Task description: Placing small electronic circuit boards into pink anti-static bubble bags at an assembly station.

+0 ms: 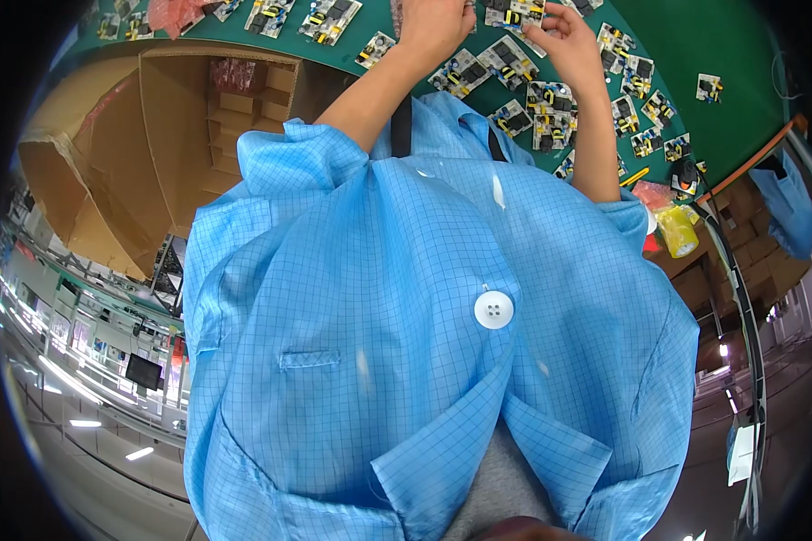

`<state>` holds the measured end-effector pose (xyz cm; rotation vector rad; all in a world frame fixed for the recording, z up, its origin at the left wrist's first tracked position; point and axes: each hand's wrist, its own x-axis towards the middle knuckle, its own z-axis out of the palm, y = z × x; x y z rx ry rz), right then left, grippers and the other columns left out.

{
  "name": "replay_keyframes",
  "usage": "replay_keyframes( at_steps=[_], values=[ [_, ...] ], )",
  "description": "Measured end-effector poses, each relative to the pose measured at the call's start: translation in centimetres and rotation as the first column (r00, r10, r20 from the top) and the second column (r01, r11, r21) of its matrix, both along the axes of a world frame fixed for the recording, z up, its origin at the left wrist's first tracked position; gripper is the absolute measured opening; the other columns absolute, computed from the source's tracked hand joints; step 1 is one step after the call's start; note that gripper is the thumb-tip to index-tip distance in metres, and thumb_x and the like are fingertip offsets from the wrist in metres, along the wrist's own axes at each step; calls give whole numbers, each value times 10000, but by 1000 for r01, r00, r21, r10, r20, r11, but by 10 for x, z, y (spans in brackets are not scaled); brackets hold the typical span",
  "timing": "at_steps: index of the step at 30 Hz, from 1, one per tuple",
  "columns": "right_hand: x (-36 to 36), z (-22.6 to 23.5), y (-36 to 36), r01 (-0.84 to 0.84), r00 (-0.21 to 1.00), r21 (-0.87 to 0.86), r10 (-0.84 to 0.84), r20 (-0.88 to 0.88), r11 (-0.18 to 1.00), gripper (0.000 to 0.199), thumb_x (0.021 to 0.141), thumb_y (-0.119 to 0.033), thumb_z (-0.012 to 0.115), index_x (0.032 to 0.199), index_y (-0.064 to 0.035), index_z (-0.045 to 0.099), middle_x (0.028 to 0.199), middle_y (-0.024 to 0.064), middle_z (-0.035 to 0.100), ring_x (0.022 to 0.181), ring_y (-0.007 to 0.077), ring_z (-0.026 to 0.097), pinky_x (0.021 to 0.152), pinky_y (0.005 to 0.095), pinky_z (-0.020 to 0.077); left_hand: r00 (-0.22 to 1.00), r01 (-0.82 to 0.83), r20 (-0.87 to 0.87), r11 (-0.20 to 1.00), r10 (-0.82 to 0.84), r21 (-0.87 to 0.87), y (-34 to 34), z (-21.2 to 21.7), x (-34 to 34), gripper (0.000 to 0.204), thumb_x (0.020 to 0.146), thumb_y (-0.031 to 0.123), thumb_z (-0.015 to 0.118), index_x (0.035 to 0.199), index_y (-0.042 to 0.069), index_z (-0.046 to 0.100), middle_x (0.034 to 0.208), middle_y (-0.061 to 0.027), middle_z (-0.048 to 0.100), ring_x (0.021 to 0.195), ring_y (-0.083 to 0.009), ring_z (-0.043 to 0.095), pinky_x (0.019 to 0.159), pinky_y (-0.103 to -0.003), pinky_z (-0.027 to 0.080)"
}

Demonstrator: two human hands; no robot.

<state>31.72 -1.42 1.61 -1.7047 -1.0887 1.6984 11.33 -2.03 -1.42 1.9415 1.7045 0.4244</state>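
**Up top, both hands at the circuit boards**

Here the left hand (435,25) reaches over the green table (731,45), its fingers cut off by the picture's upper edge, so I cannot tell their state. The right hand (564,41) pinches a small circuit board (514,13) between curled fingers. More loose boards (550,113) lie scattered beneath the right forearm. An open cardboard box (171,135) stands left; a blue checked coat (424,343) fills the lower picture.

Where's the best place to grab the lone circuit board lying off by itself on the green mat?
Probably pinch the lone circuit board by its two bare outer edges, coming straight down from above: it lies flat on the green mat, parts face up, with open space all around it.
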Motion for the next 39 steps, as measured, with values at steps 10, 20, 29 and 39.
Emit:
replay_keyframes(
  at_steps=[10, 20, 29, 39],
  values=[
    [-4, 8, 2, -55, 998, 50, 56, -7, 997, 302, 817, -20, 667, 1099, 1, 564, 831, -16, 616, 672, 22, 503, 597, 174, 412, 995, 43, 96, 976, -23, -214, 1, -13, -4, 118, 814, 132, 599, 898, 55, 569, 891, -146, 537, 888, -340, 521, 767, -454, 430],
    [-2, -15, -2, 151, 726, 242, 59, -685, 958, 287, 802, -2, 654, 1077, -1, 572, 819, -22, 616, 657, 16, 492, 583, 169, 402, 961, 14, 275, 996, -37, 85, 3, -9, -10, 43, 833, 55, 547, 866, 30, 539, 870, -174, 522, 856, -372, 508, 753, -449, 414],
    [-9, 11, 4, -124, 992, 55, 124, 11, 991, 284, 797, 11, 647, 1069, -1, 567, 813, -18, 614, 650, 17, 493, 567, 171, 402, 956, 25, 287, 993, -57, 114, 1, -20, -19, 39, 819, 29, 559, 852, 21, 539, 857, -184, 541, 849, -375, 521, 774, -444, 428],
    [-12, 3, 4, -41, 998, 88, 37, 45, 995, 311, 803, 4, 659, 1096, 3, 555, 776, -42, 578, 623, 6, 468, 550, 166, 385, 941, 15, 338, 999, -24, 30, 1, -15, -18, 23, 811, 9, 542, 821, 30, 538, 859, -179, 540, 854, -378, 509, 777, -443, 418]
  ],
)
